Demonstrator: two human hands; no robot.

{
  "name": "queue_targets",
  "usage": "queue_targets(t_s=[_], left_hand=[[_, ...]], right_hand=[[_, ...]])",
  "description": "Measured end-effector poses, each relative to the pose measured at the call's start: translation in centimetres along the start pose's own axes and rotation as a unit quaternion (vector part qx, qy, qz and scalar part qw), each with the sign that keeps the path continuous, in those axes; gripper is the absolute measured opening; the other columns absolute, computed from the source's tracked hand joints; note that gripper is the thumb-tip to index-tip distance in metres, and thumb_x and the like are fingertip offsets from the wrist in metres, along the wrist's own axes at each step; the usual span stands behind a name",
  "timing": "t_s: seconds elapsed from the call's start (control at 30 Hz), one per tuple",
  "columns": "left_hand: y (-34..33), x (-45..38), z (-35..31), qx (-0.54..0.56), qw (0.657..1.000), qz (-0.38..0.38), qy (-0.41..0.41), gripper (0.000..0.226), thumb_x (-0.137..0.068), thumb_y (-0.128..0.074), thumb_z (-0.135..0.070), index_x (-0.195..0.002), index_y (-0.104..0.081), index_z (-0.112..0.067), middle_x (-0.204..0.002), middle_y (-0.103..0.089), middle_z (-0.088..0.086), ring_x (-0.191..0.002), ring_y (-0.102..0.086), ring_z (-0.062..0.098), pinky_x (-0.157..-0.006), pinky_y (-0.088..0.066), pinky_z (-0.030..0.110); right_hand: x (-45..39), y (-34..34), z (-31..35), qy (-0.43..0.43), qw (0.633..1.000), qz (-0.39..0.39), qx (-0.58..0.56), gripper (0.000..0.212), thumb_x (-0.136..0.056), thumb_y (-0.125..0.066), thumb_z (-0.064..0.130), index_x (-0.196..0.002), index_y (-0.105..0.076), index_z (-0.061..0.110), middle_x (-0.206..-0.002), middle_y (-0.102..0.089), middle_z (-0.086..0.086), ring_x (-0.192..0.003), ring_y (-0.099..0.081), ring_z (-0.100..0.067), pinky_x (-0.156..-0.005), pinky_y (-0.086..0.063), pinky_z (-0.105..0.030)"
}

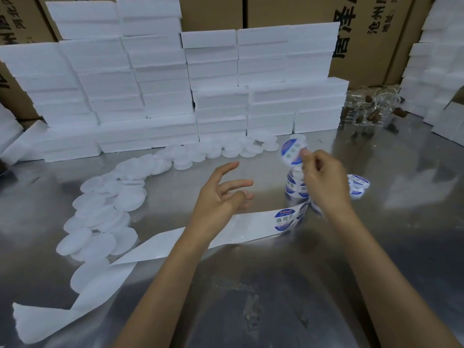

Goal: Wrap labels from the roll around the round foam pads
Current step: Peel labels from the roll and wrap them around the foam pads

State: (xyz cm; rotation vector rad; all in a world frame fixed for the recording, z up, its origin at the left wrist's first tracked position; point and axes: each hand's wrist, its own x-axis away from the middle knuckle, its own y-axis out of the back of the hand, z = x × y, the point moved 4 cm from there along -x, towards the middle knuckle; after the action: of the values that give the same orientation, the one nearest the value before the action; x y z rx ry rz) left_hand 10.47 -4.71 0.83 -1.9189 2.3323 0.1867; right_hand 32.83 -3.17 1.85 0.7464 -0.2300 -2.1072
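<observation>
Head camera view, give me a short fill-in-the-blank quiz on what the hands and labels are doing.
1. The right hand holds up a pad bearing a ____ label.
2. The left hand holds ____.
3. The backing strip lies on a ____ table.
4. Unlabeled foam pads lie to the ____ of both hands.

Answers: blue; nothing; metal; left

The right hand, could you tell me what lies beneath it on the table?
Beneath the right hand, which pinches a labelled pad, stands a stack of labelled pads on the table. The hand and wrist cover the stack's right side, so its extent is hidden.
</observation>
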Motion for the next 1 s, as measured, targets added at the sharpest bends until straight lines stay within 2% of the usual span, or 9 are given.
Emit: queue_targets(t_s=[0.13,0.23,0.33,0.43,0.5,0.6,0.67,0.8,1.0], left_hand=[[0.4,-0.1,0.1,-0.038,0.999,-0.016,-0.005,0.043,-0.097,-0.051,0.005,-0.130,-0.056,-0.022,-0.103,-0.076,0.003,-0.090,-0.074,0.023,-0.075,-0.061,0.028],[0.6,-0.2,0.1,-0.055,0.998,-0.024,-0.007,0.042,-0.097,-0.047,0.007,-0.128,-0.056,-0.021,-0.102,-0.075,0.005,-0.087,-0.073,0.024,-0.071,-0.060,0.026],[0.7,-0.2,0.2,-0.056,0.998,-0.030,-0.005,0.042,-0.097,-0.047,0.008,-0.126,-0.057,-0.020,-0.101,-0.075,0.005,-0.085,-0.072,0.022,-0.068,-0.058,0.025],[0.9,-0.2,0.2,-0.061,0.997,-0.039,-0.005,0.041,-0.097,-0.047,0.007,-0.125,-0.058,-0.021,-0.099,-0.076,0.002,-0.083,-0.073,0.019,-0.065,-0.057,0.022],[1.0,-0.3,0.3,-0.058,0.997,-0.043,-0.002,0.041,-0.096,-0.046,0.008,-0.124,-0.058,-0.021,-0.098,-0.076,0.003,-0.080,-0.073,0.018,-0.063,-0.056,0.021],[1.2,-0.3,0.5,-0.064,0.997,-0.049,0.004,0.042,-0.096,-0.042,0.009,-0.120,-0.061,-0.020,-0.097,-0.075,0.004,-0.079,-0.072,0.018,-0.062,-0.055,0.020],[1.2,-0.3,0.6,-0.080,0.996,-0.050,0.006,0.044,-0.096,-0.038,0.010,-0.116,-0.063,-0.020,-0.095,-0.075,0.004,-0.081,-0.072,0.020,-0.064,-0.057,0.021],[1.6,-0.4,0.7,-0.107,0.993,-0.059,0.008,0.044,-0.097,-0.035,0.010,-0.104,-0.067,-0.020,-0.093,-0.075,0.003,-0.082,-0.072,0.020,-0.068,-0.060,0.024],[4.7,-2.7,0.7,-0.158,0.982,-0.106,0.003,0.036,-0.097,-0.040,0.005,-0.097,-0.068,-0.018,-0.095,-0.074,0.006,-0.081,-0.067,0.021,-0.075,-0.058,0.032]], right_hand=[[-2.2,4.0,-4.7,-0.113,0.984,-0.093,0.098,0.044,-0.102,-0.040,0.044,-0.089,-0.067,0.011,-0.096,-0.069,-0.019,-0.089,-0.059,-0.039,-0.077,-0.046,-0.040],[-2.3,5.4,-7.0,-0.187,0.963,-0.097,0.166,0.041,-0.100,-0.045,0.044,-0.081,-0.066,0.014,-0.103,-0.068,-0.020,-0.086,-0.055,-0.037,-0.075,-0.038,-0.035],[-2.2,5.3,-8.4,-0.239,0.951,-0.067,0.186,0.042,-0.096,-0.050,0.043,-0.095,-0.072,0.007,-0.110,-0.068,-0.021,-0.101,-0.061,-0.040,-0.081,-0.042,-0.036],[-2.0,5.2,-9.0,-0.267,0.944,-0.055,0.188,0.038,-0.093,-0.054,0.038,-0.106,-0.072,0.007,-0.113,-0.068,-0.019,-0.104,-0.062,-0.039,-0.080,-0.042,-0.035],[-1.9,5.1,-9.0,-0.262,0.947,-0.058,0.177,0.033,-0.092,-0.056,0.036,-0.097,-0.073,0.009,-0.107,-0.069,-0.017,-0.097,-0.062,-0.038,-0.077,-0.041,-0.034],[-2.0,4.8,-7.9,-0.214,0.962,-0.078,0.150,0.042,-0.094,-0.054,0.037,-0.062,-0.058,0.009,-0.073,-0.062,-0.012,-0.074,-0.053,-0.034,-0.070,-0.039,-0.033],[-1.7,4.0,-6.2,-0.151,0.977,-0.083,0.126,0.048,-0.093,-0.052,0.035,-0.054,-0.045,0.008,-0.055,-0.049,-0.007,-0.064,-0.047,-0.034,-0.063,-0.037,-0.034],[0.4,0.7,-0.7,0.019,0.991,-0.046,0.123,0.047,-0.095,-0.052,0.037,-0.056,-0.041,0.014,-0.052,-0.047,-0.002,-0.060,-0.044,-0.033,-0.057,-0.035,-0.034],[5.2,-4.0,3.8,0.230,0.959,0.036,0.162,0.035,-0.095,-0.057,0.032,-0.064,-0.045,0.020,-0.059,-0.045,0.004,-0.063,-0.041,-0.020,-0.049,-0.023,-0.029]])
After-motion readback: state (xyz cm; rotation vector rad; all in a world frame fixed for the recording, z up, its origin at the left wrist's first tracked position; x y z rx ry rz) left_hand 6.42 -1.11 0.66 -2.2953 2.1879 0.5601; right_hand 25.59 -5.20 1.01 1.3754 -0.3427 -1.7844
